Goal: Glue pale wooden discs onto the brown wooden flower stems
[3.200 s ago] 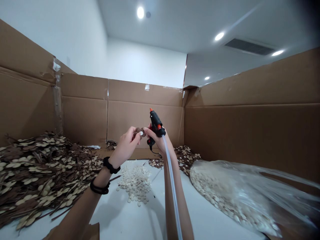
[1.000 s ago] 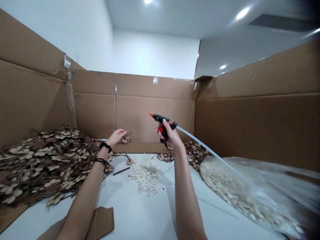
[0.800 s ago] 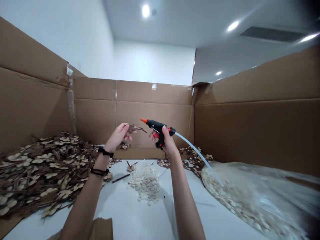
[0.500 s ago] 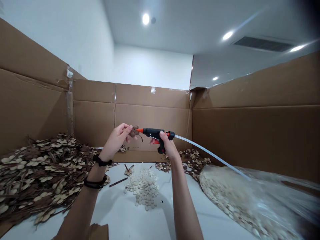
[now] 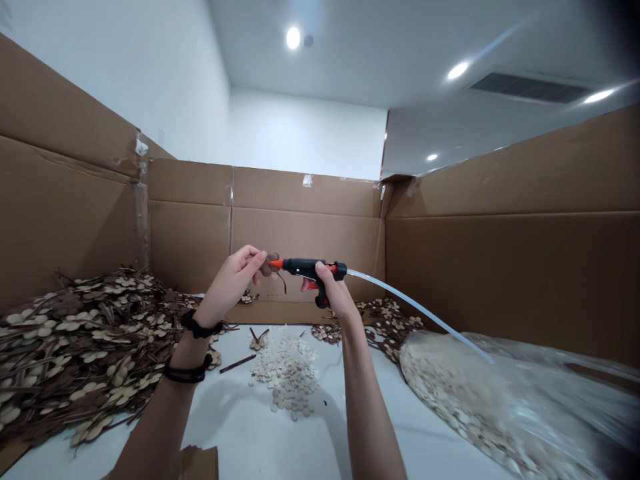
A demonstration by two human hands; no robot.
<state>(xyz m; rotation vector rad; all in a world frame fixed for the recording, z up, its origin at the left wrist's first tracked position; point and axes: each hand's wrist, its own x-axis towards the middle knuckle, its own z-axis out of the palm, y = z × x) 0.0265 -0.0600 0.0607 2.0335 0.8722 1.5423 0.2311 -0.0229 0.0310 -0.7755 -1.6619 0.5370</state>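
Note:
My right hand (image 5: 331, 288) grips a black and orange hot glue gun (image 5: 305, 267), level, its nozzle pointing left. From its back end a long clear glue stick (image 5: 415, 305) curves down to the right. Pinched in the fingertips of my left hand (image 5: 236, 279) is a brown flower-shaped piece (image 5: 271, 261) with a thin dark strip hanging below it. The orange nozzle tip is at the flower; whether it touches, I cannot tell. Below both hands, a pile of small pale discs (image 5: 290, 377) lies on the white tabletop (image 5: 240, 433).
A large heap of brown and cream flower pieces (image 5: 100, 333) covers the left. A clear plastic bag (image 5: 465, 387) of pale discs lies at right. More flower pieces (image 5: 390, 323) sit behind it. Cardboard walls (image 5: 305, 233) enclose the table. One flower (image 5: 258, 341) and a dark strip (image 5: 237, 363) lie near the discs.
The glue gun has shifted slightly left, bringing its nozzle further over the flower. My left hand keeps its pinch in nearly the same place.

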